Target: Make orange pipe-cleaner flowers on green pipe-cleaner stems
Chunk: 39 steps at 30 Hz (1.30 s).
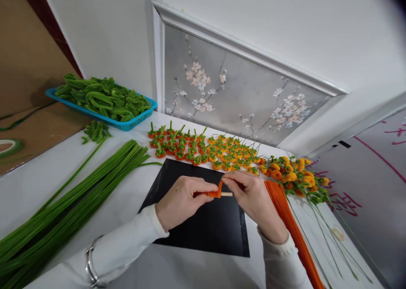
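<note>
My left hand (187,196) is closed on a thin wooden stick (227,194) that has orange pipe cleaner wound round it in tight coils. The bare end of the stick points right. Between thumb and fingertips, my right hand (250,196) pinches the free part of the orange pipe cleaner (220,188), which rises in a bend off the stick. Both hands are above a black mat (212,229) on the white table. A bundle of long orange pipe cleaners (290,225) lies beside my right forearm.
Long green pipe cleaners (79,200) lie at left. Behind them a blue basket (127,125) holds green coiled pieces. Rows of small orange pieces with green tops (180,147) and yellow ones (233,149) line the wall. Finished-looking yellow and orange flowers (290,174) lie at right.
</note>
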Tool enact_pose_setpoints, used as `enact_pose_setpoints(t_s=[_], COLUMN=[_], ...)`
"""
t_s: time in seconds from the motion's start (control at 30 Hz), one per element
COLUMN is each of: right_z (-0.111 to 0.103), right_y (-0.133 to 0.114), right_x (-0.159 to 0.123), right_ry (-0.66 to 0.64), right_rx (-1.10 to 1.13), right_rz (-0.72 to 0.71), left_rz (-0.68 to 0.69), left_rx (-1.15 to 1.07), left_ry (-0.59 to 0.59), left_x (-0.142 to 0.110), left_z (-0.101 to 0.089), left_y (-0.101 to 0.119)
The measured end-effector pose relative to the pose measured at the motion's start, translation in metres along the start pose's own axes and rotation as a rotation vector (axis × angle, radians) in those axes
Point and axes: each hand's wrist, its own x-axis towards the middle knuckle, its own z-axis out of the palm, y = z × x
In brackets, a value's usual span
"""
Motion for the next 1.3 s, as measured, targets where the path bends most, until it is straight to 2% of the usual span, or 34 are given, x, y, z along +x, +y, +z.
enact_pose_setpoints(t_s=[0.13, 0.23, 0.53, 0.73, 0.97, 1.07, 1.2, 1.3], right_z=[0.001, 0.0, -0.004, -0.001, 0.012, 0.016, 0.02, 0.023], right_y=[0.006, 0.003, -0.017, -0.021, -0.009, -0.008, -0.009, -0.011], right_x=[-0.003, -0.006, -0.01, -0.011, -0.005, -0.003, -0.001, -0.002], right_ry=[-0.16, -0.218, -0.233, -0.211, -0.205, -0.161, -0.077, -0.082], right_rx=[-0.046, -0.082, -0.184, -0.193, 0.159, 0.164, 0.071, 0.105], right_rz=[0.042, 0.025, 0.006, 0.004, 0.198, 0.141, 0.031, 0.041], left_rz=[-0.145, -0.199, -0.247, -0.312, -0.265, -0.253, -0.348, -0.394], left_rx=[-0.246, -0.348, -0.284, -0.336, -0.281, -0.274, -0.465, -0.586], left_ry=[0.118, 0.166, 0.225, 0.143, 0.103, 0.059, -0.122, -0.171], left_x=[-0.001, 0.0, 0.004, 0.004, 0.001, 0.002, 0.006, 0.008], left_z=[0.002, 0.002, 0.001, 0.0, 0.002, -0.001, -0.009, -0.012], left_y=[-0.002, -0.008, -0.015, -0.016, -0.01, -0.007, -0.009, -0.011])
